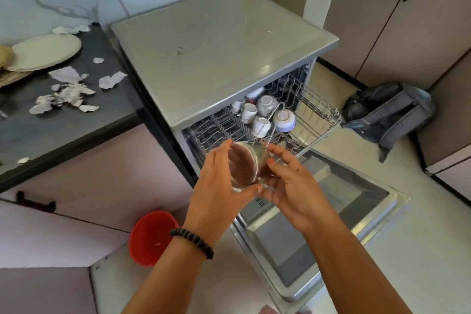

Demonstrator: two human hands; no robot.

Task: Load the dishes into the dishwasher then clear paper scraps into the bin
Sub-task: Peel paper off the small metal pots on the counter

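**Glass bowl held over the open dishwasher rack**

Both hands are in the middle of the frame, cupping a small clear glass bowl (246,167) between them. The left hand (219,183) curls round its near side with the thumb underneath, and the right hand (290,181) pinches the far rim with its fingertips. The bowl is tipped on its side, just in front of the pulled-out upper rack (318,109), which already carries several cups (260,112) set upside down. The dishwasher door (331,224) lies open below.

The loading step looks to be in hand and not finished: plates (46,51) are stacked on the dark counter (76,122) at upper left, with torn paper scraps (66,94) scattered beside them. A red bin (150,237) stands on the floor at lower left.

The next move likely calls for turning the bowl mouth-down and lowering it into a free stretch of rack left of the cups, clear of the wire handle (270,120).
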